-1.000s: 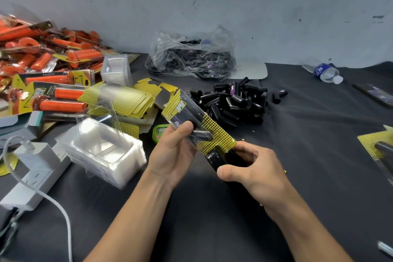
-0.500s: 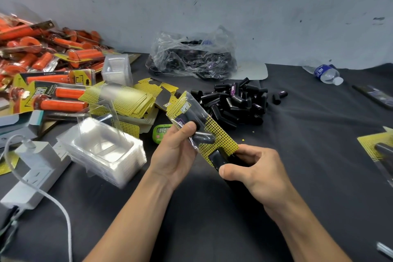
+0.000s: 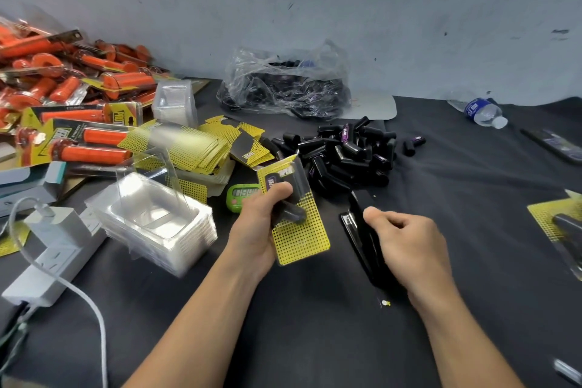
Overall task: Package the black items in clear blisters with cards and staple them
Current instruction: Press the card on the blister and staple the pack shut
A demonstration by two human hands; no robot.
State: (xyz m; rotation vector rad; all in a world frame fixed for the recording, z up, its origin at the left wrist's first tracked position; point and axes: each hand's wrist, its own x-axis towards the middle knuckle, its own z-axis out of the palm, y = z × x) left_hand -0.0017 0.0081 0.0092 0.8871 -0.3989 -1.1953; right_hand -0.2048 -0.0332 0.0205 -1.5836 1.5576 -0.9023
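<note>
Head-worn camera (wide-angle) looks forward and down, close over the table (image 3: 472, 186).

Open cloth (image 3: 472, 246) lies right of the stapler (image 3: 359, 214); blister stack (image 3: 151, 224), card pile (image 3: 192, 148) and black items (image 3: 346, 154) crowd left and ahead.

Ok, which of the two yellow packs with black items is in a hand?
The pack gripped by the left hand, mid-scene; the other pack lies flat, untouched, at the far right.
</note>
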